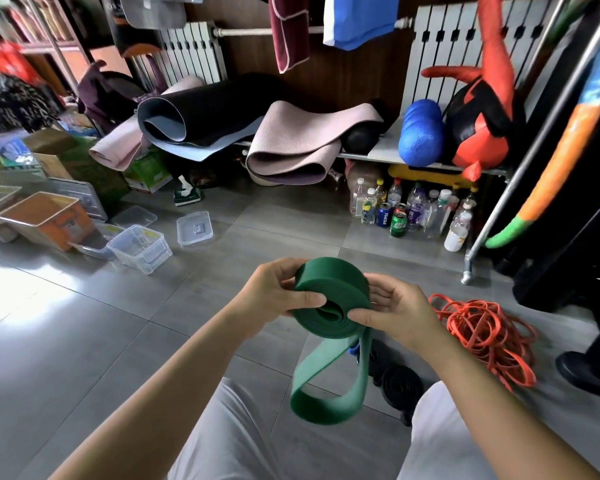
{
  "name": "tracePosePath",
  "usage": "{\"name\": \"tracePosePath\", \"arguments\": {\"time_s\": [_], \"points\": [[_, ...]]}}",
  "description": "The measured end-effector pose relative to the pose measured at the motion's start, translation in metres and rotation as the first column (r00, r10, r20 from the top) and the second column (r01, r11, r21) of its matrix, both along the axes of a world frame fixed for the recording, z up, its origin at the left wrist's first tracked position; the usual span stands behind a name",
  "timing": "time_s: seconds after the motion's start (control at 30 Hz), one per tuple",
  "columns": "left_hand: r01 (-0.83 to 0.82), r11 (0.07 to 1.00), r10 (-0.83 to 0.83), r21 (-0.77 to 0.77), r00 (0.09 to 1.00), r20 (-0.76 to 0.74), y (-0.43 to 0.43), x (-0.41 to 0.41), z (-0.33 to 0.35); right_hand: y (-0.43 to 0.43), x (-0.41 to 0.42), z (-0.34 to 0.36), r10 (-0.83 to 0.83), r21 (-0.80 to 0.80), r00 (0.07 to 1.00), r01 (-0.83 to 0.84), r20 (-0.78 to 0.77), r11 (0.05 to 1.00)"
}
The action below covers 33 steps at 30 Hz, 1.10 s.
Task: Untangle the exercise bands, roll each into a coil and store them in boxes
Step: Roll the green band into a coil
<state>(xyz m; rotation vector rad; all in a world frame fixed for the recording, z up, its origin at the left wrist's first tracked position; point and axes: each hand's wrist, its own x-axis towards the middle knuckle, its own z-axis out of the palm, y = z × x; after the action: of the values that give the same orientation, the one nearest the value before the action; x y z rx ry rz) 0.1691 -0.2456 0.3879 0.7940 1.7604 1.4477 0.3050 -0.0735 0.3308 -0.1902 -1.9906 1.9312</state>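
A wide green exercise band (329, 289) is partly wound into a coil held above my knees, and its loose loop hangs down below. My left hand (274, 296) grips the coil's left side, thumb on the near face. My right hand (392, 306) holds the right side, thumb pressing the coil's front edge. A tangled heap of thin orange bands (482, 327) lies on the floor to the right. Clear plastic boxes (141, 247) stand open on the floor at the left, with a loose lid (194, 227) beside them.
Black and blue items (395, 379) lie on the floor under the hanging loop. Bottles and cans (406, 209) crowd under a low shelf holding rolled mats (291, 147) and a blue roller (420, 133). A metal rack leg (470, 265) stands at the right. Cardboard boxes sit at far left.
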Motion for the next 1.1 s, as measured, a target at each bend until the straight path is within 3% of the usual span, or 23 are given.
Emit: {"name": "tracePosePath", "arguments": {"time_s": [0.07,0.13,0.27,0.37,0.43,0.6,0.77,0.93,1.1], "points": [[0.043,0.998,-0.046,-0.048,0.997,-0.069,0.001,-0.001,0.005,0.001,-0.001,0.002,0.0,0.01,1.0,0.0,0.01,1.0],[0.08,0.986,-0.119,-0.146,0.954,-0.277,0.002,-0.004,0.015,0.0,-0.002,0.003,0.002,0.028,1.0,-0.003,0.022,1.0],[0.059,0.907,-0.338,-0.416,0.691,-0.639,0.007,-0.002,0.031,0.0,-0.004,0.007,0.004,0.104,0.995,-0.014,0.096,0.994],[0.006,0.866,-0.437,-0.5,0.496,-0.751,0.013,0.007,0.03,0.0,-0.007,0.012,-0.034,0.154,0.984,0.006,0.176,0.988],[-0.001,0.881,-0.421,-0.473,0.453,-0.786,0.015,0.009,0.03,-0.001,-0.006,0.016,-0.021,0.169,0.987,-0.006,0.16,0.986],[0.081,0.961,-0.24,-0.265,0.722,-0.648,0.011,0.003,0.029,0.006,0.003,0.02,0.029,0.154,0.991,-0.048,0.129,0.987],[0.008,1.0,0.001,0.02,0.92,-0.393,0.003,-0.005,0.025,0.011,0.013,0.007,0.063,0.015,0.996,-0.064,0.064,0.998],[-0.075,0.976,0.106,0.206,0.984,-0.14,0.002,-0.004,0.019,0.003,0.008,0.008,0.004,-0.067,0.999,-0.007,-0.053,0.998],[-0.109,0.959,0.085,0.261,0.991,0.101,-0.001,0.0,0.006,-0.002,0.003,0.02,-0.062,-0.08,0.995,0.056,-0.078,0.995]]}}
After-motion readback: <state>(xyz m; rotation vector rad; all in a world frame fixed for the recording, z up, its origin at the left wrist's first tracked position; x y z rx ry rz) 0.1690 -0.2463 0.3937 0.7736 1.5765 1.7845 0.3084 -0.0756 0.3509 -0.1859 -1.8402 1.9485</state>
